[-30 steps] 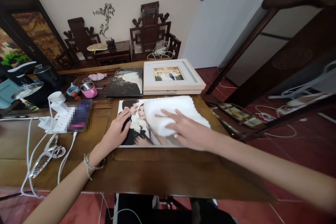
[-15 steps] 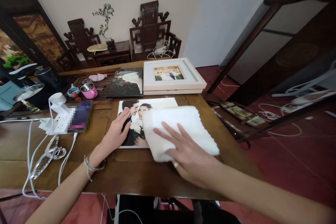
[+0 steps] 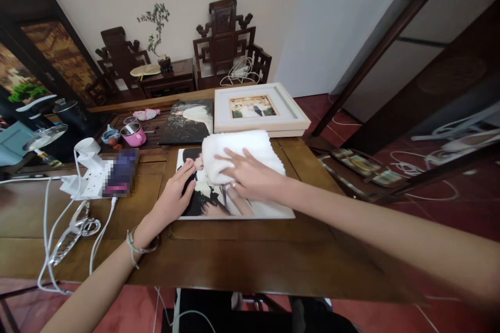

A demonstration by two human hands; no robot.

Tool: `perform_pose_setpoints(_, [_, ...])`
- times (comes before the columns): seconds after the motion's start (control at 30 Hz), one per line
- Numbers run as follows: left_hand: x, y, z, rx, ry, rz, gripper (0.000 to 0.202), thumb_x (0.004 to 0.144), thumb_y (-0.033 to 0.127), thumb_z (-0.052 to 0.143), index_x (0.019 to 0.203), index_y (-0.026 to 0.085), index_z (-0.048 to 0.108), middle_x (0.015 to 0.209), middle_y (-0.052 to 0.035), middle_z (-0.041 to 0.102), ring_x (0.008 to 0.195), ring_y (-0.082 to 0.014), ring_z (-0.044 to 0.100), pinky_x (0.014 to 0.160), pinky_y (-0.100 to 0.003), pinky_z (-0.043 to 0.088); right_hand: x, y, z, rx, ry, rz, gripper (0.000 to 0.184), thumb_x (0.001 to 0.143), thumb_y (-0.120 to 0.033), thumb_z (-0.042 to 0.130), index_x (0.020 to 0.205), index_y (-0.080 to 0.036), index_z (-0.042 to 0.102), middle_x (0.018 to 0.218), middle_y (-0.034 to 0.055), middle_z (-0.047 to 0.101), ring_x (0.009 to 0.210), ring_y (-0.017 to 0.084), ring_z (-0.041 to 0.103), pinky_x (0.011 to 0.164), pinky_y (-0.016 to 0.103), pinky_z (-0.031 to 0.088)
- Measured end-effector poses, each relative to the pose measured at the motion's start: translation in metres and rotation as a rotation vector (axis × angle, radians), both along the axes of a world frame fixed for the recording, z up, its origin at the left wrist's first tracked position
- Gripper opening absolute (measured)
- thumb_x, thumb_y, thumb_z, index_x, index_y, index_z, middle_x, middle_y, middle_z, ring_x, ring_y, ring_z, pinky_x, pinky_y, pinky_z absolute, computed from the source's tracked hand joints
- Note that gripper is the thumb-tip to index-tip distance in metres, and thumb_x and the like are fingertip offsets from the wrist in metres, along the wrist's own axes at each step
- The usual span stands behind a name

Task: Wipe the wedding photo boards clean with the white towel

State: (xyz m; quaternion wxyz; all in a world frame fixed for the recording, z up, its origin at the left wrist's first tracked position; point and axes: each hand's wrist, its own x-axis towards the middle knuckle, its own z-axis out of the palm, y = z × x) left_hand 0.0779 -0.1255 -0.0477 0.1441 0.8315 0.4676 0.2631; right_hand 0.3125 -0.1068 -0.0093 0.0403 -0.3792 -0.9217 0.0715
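A photo panel (image 3: 269, 209) with a picture of a couple lies flat on the wooden table in front of me. My left hand (image 3: 174, 195) rests open along the panel's left side, fingers extended over the picture. Over the upper right part of the panel spreads a white towel (image 3: 252, 144), partly bunched near my fingers. My right hand (image 3: 250, 174) presses on the towel and holds it against the picture, its fingers somewhat spread. The towel and my right hand hide part of the picture.
Behind the panel are a dark photo panel (image 3: 189, 122) and a pale framed picture (image 3: 253, 106). To the left are a pink cup (image 3: 134, 135), a power strip (image 3: 91, 179) with white cables, a phone (image 3: 121, 171) and a clear hair claw (image 3: 74, 229). The table's edge (image 3: 234, 287) runs before me.
My right hand and the white towel have moved up and left over the panel, uncovering its lower right part. My left hand has stayed in place.
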Motion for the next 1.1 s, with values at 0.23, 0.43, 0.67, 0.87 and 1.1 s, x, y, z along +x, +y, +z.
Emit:
perform_pose_setpoints(0.23, [-0.001,0.000,-0.001,0.010,-0.006,-0.001,0.044,0.095,0.027,0.039,0.136,0.013,0.046,0.146,-0.0132,0.042,0.139,-0.0220,0.033,0.115,-0.045,0.028,-0.006,-0.019,-0.006,-0.017,0.026,-0.068,0.045,0.073,-0.008,0.051,0.116,-0.013,0.064,0.152,0.0147,0.029,0.141,0.040,0.011,0.108,0.068,0.012])
perform_pose_setpoints(0.43, [0.000,0.000,-0.001,-0.002,-0.004,0.007,0.043,0.095,0.027,0.039,0.136,0.014,0.046,0.147,-0.0130,0.041,0.139,-0.0228,0.033,0.115,-0.046,0.028,-0.007,-0.100,-0.010,-0.148,0.066,0.055,0.039,0.066,-0.007,0.055,0.100,-0.016,0.071,0.155,0.0133,0.019,0.140,0.042,0.001,0.107,0.070,0.001])
perform_pose_setpoints(0.67, [0.000,0.001,-0.001,-0.021,-0.090,0.037,0.043,0.095,0.028,0.037,0.134,0.013,0.049,0.144,-0.0134,0.046,0.136,-0.0227,0.039,0.115,-0.044,0.029,-0.012,-0.066,0.009,-0.216,-0.001,-0.008,0.049,0.073,-0.006,0.050,0.119,-0.018,0.064,0.154,0.0123,0.024,0.141,0.039,0.007,0.108,0.068,0.011])
perform_pose_setpoints(0.87, [-0.001,0.001,0.005,-0.068,-0.521,0.188,0.043,0.097,0.038,0.037,0.133,0.018,0.048,0.139,-0.0113,0.051,0.128,-0.0242,0.048,0.110,-0.043,0.034,-0.054,-0.003,0.011,-0.119,-0.046,-0.140,0.049,0.082,-0.011,0.045,0.130,-0.013,0.054,0.153,0.0149,0.025,0.139,0.044,0.013,0.102,0.074,0.019])
perform_pose_setpoints(1.1, [-0.011,0.006,0.013,-0.259,-0.969,0.355,0.048,0.092,0.057,0.039,0.132,0.030,0.043,0.147,-0.0091,0.040,0.124,-0.0320,0.051,0.071,-0.036,0.059,-0.049,-0.060,0.003,-0.034,-0.029,0.254,0.033,0.077,-0.020,0.058,0.109,-0.017,0.069,0.153,0.0112,0.027,0.140,0.042,0.012,0.106,0.072,0.014])
